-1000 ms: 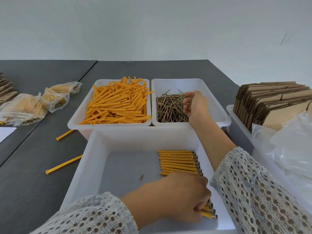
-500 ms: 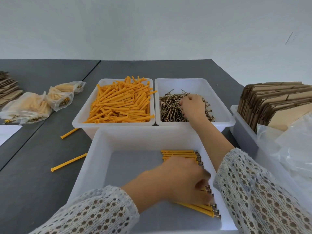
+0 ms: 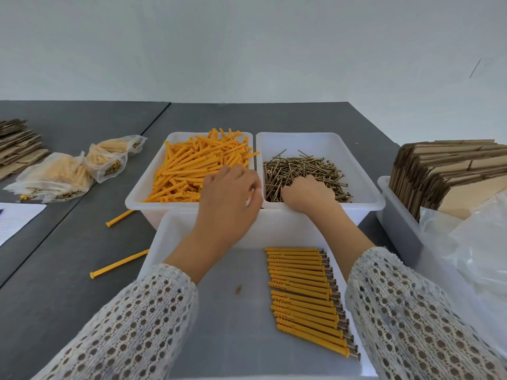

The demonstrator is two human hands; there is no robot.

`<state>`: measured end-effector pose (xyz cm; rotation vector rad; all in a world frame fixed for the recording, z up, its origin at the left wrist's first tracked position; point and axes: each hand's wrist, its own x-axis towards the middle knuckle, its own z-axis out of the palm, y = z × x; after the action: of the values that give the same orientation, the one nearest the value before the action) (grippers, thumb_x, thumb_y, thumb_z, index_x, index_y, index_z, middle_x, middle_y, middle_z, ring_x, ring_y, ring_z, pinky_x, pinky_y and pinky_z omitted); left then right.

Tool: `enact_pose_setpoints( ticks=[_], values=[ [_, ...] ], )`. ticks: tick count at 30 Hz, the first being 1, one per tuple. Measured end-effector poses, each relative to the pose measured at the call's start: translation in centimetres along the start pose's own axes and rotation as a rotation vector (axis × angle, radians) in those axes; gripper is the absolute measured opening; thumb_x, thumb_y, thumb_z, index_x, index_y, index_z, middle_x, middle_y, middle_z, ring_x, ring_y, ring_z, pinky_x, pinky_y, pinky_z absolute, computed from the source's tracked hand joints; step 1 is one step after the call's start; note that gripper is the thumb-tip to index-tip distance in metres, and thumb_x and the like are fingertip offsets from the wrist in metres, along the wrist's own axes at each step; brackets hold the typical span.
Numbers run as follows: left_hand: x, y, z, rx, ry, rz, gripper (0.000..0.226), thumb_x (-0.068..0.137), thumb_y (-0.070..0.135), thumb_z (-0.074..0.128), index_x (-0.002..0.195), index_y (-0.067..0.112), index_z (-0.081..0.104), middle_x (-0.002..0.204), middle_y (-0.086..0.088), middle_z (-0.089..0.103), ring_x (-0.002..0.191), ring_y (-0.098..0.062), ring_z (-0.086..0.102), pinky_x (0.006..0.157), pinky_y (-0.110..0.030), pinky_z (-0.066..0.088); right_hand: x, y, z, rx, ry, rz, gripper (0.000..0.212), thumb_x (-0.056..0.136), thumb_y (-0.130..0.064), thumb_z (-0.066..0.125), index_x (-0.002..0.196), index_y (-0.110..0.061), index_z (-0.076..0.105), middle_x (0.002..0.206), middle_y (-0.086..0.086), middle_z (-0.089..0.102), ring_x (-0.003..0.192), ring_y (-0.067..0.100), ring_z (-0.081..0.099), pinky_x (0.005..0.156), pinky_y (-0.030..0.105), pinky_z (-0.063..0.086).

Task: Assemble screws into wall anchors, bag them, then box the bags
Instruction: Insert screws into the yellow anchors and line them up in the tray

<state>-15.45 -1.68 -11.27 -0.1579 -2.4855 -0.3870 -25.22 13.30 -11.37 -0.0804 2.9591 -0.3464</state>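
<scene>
One yellow anchor is pinched by the left hand over the far-left bin. The right hand is dug into the screws, far right (grip cannot be told). A single screw is best lifted, its tip lined with the anchor's mouth.

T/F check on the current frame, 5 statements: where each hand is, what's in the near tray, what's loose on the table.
1. The left hand is at the anchor bin. True.
2. The right hand is in the near tray. False: it is in the screw bin, on the screws.
3. Assembled anchors lie in a row on the right side of the near tray. True.
4. The near tray is heaped with bare screws. False: it holds the row of assembled anchors and one small bit.
5. Two loose anchors lie on the table, left of the trays. True.
</scene>
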Motion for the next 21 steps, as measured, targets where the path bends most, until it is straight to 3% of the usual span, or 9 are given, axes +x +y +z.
enact_pose_setpoints(
  ticks=[3, 5, 9, 12, 15, 21],
  values=[
    [0.2, -1.3, 0.6, 0.115, 0.017, -0.125, 0.015, 0.092, 0.030, 0.055, 0.103, 0.024, 0.063, 0.109, 0.002, 0.056, 0.108, -0.023, 0.049, 0.085, -0.038, 0.035, 0.0, 0.1, 0.0, 0.036, 0.014, -0.015, 0.027, 0.095, -0.031, 0.037, 0.092, -0.011, 0.055, 0.106, 0.010, 0.061, 0.099, 0.031, 0.058, 0.086, 0.040, 0.044],
    [0.1, -1.9, 1.0, 0.189, -0.036, -0.216, 0.024, 0.092, 0.037, 0.054, 0.111, 0.024, 0.062, 0.119, -0.002, 0.055, 0.115, -0.027, 0.047, 0.088, -0.043, 0.036, -0.1, 0.0, 0.0, 0.036, 0.011, -0.018, 0.025, 0.095, -0.030, 0.037, 0.085, -0.013, 0.053, 0.092, 0.006, 0.059, 0.089, 0.027, 0.057, 0.079, 0.038, 0.042],
    [0.2, -2.5, 1.4, 0.221, -0.231, -0.376, 0.035, 0.096, 0.049, 0.042, 0.113, 0.031, 0.066, 0.122, -0.001, 0.056, 0.116, -0.028, 0.048, 0.096, -0.047, 0.033, -0.2, 0.1, -0.2, 0.034, 0.014, 0.012, 0.025, 0.094, -0.029, 0.038, 0.094, -0.011, 0.055, 0.090, 0.005, 0.058, 0.086, 0.026, 0.056, 0.078, 0.037, 0.042],
    [0.3, -2.6, 1.3, 0.170, -0.215, -0.380, 0.030, 0.096, 0.044, 0.044, 0.107, 0.032, 0.069, 0.112, 0.000, 0.056, 0.111, -0.027, 0.049, 0.094, -0.046, 0.032, -0.2, 0.1, -0.2, 0.050, 0.009, 0.019, 0.024, 0.094, -0.028, 0.037, 0.096, -0.011, 0.055, 0.083, 0.003, 0.054, 0.071, 0.020, 0.050, 0.074, 0.036, 0.040],
    [0.4, -2.7, 1.0, 0.128, -0.239, -0.386, 0.025, 0.096, 0.038, 0.045, 0.105, 0.032, 0.067, 0.101, 0.003, 0.049, 0.110, -0.026, 0.048, 0.095, -0.045, 0.031, -0.2, 0.2, -0.2, 0.038, 0.012, 0.014, 0.024, 0.094, -0.029, 0.035, 0.095, -0.012, 0.053, 0.081, 0.002, 0.052, 0.068, 0.020, 0.046, 0.075, 0.036, 0.038],
    [0.7, -2.9, 0.8, 0.138, -0.296, -0.370, 0.024, 0.099, 0.034, 0.042, 0.109, 0.032, 0.064, 0.099, 0.006, 0.044, 0.111, -0.025, 0.047, 0.096, -0.046, 0.028, 0.0, 0.4, 0.1, 0.074, 0.087, -0.031, 0.027, 0.094, -0.029, 0.037, 0.074, -0.014, 0.047, 0.076, 0.002, 0.054, 0.066, 0.018, 0.048, 0.062, 0.031, 0.033]
  ],
)
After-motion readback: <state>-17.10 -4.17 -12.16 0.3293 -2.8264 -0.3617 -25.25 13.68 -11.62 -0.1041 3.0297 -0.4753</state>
